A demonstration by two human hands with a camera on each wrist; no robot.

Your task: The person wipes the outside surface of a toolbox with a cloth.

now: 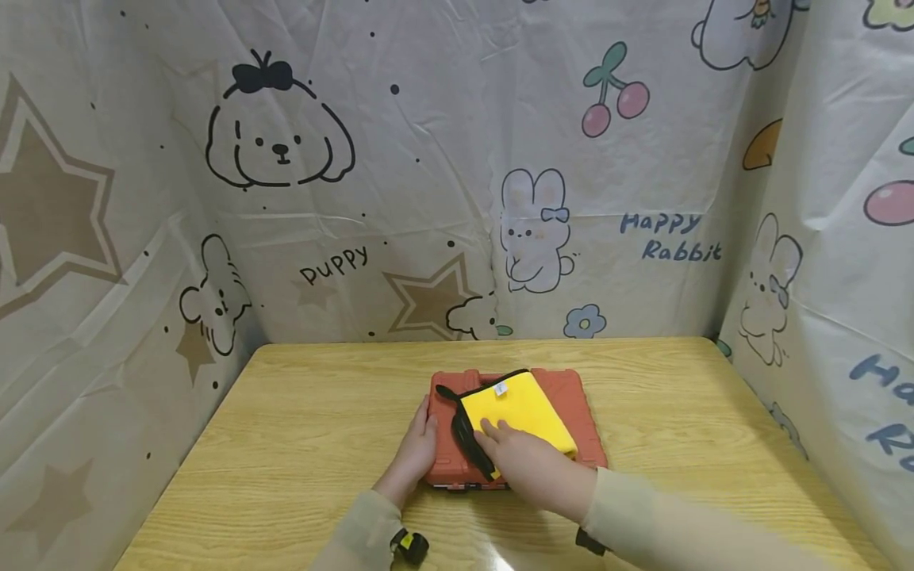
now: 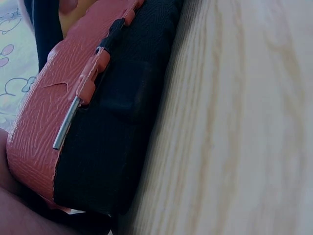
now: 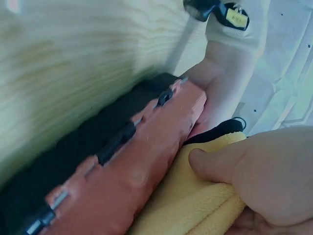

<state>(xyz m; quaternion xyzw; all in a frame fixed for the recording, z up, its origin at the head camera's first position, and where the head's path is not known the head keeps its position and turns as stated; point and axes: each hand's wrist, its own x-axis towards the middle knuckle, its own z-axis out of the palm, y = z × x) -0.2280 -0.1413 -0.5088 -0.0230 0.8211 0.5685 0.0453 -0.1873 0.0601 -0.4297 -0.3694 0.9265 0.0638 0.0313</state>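
A red-topped plastic case (image 1: 587,412) with a black lower half (image 2: 93,166) lies on the table. My left hand (image 1: 420,444) rests along its left side, fingers reaching forward against the edge. On the lid is a folded yellow cloth (image 1: 531,404) with black trim and a small white tag. My right hand (image 1: 539,468) lies over the cloth's near part. In the right wrist view its thumb (image 3: 215,164) presses on the cloth, and a fold bunches between thumb and fingers. The case's front edge shows metal pins and dark latches (image 3: 116,143).
A wood-grain table (image 1: 314,412) spreads around the case. Printed cloth walls (image 1: 428,159) with cartoon animals and stars stand behind it and at both sides. Black devices are strapped at the wrists, the left one (image 1: 410,547) bearing a yellow label.
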